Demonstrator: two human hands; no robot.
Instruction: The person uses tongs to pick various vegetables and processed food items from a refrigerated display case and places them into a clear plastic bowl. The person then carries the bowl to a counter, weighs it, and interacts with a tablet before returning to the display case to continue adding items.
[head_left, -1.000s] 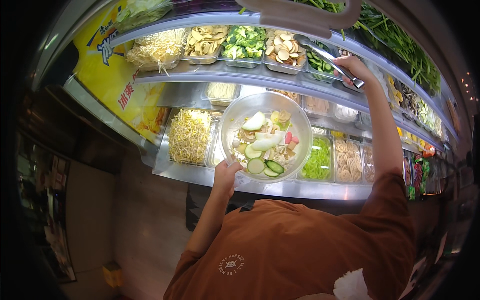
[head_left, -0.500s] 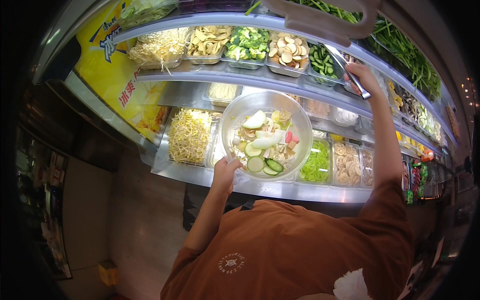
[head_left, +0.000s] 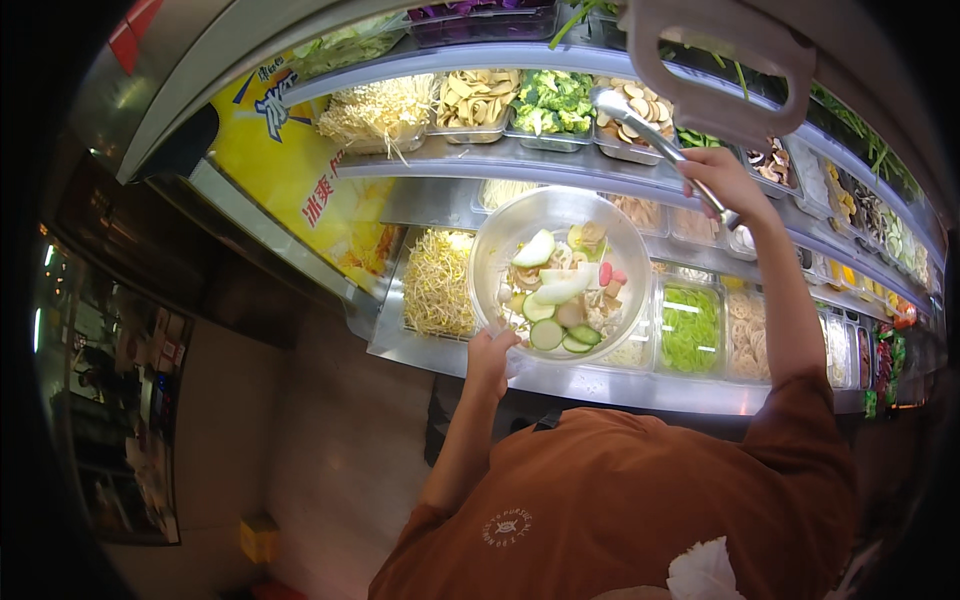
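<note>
My left hand (head_left: 490, 358) is closed on the near left rim of a translucent round bowl (head_left: 560, 207), held in front of the lower shelves. Inside lie cucumber slices (head_left: 583, 336), large pale slices (head_left: 562, 287), pink pieces (head_left: 606, 274) and other cut food. My right hand (head_left: 725, 182) grips metal tongs (head_left: 664, 148), which slant up and left. Their tips reach over a tub of pale round slices (head_left: 648, 103) on the shelf above the bowl. Whether the tips touch the slices, I cannot tell.
Beside that tub stand broccoli (head_left: 555, 100), folded tofu-skin-like strips (head_left: 478, 98) and enoki mushrooms (head_left: 375, 108). Bean sprouts (head_left: 440, 285) and light green strips (head_left: 691, 328) flank the bowl below. A pale handle (head_left: 722, 75) hangs overhead. Metal shelf edges (head_left: 465, 166) run across.
My right hand has swung the tongs leftward, from the cut cucumber tub to the pale round slices. My left hand still holds the bowl. The whole view has shifted.
</note>
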